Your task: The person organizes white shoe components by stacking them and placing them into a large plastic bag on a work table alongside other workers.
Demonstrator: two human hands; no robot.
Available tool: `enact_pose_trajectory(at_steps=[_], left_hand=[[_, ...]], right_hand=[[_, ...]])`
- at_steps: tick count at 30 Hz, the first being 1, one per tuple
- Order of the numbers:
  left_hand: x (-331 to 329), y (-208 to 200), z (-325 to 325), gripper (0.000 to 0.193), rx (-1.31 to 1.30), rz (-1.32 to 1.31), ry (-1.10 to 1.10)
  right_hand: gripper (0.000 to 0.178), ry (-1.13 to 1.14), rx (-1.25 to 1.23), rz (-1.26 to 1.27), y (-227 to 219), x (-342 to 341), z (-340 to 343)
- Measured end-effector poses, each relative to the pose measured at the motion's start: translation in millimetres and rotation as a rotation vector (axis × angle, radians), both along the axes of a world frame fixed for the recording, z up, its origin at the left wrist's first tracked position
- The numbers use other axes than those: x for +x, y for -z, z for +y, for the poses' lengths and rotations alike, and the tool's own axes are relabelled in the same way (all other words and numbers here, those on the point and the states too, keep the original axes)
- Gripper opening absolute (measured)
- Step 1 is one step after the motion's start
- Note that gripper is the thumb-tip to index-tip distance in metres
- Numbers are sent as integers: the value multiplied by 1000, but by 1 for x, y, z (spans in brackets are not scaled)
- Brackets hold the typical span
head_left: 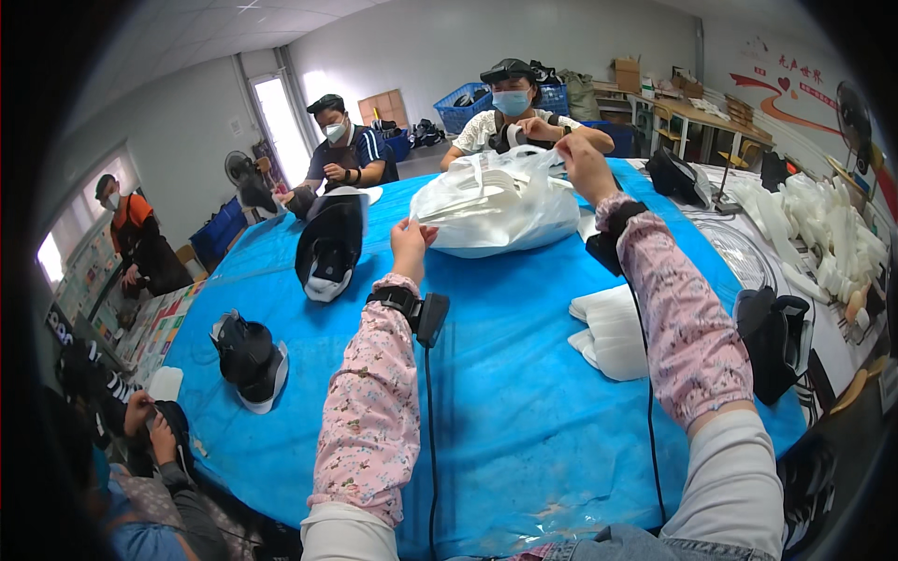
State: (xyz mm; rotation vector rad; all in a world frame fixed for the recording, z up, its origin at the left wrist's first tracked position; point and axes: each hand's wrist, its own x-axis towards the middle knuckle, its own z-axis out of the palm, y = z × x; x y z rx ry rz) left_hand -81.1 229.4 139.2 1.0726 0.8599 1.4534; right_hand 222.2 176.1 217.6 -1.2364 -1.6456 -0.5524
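Note:
A white, see-through plastic bag (547, 210) sits on the blue-covered table, filled with a stack of flat white pads (486, 192). My left hand (410, 247) pinches the bag's near left edge. Higher up on the right, my right hand (587, 168) grips the bag's rim with closed fingers. Across the table a person in a cap and mask has a hand (541, 129) at the bag's far side by its handle. Between my forearms and toward the right lies a loose pile of white pads (613, 334), partly behind my right sleeve.
Black shoe-like pieces stand on the blue cover (505, 402): a tall one (327, 248) and a smaller one (251, 360) at left, another (772, 341) at right. White strips (814, 224) heap up at far right. Co-workers sit around the table. Cables hang from my wrist devices.

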Motion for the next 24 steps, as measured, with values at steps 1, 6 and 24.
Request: enact_pose_trajectory(at_steps=[1,6,24], left_hand=[[2,-1,-5,33,2,-5,-3],[-13,13,-38,33,-17,83,122],[-17,77,-201,31,-249,-35,460]], right_hand=[[15,-115,-22,7,5,-2,-5],[31,-333,-190,174,30,-19,-63],[17,-232,-594,610,165,24,-235]])
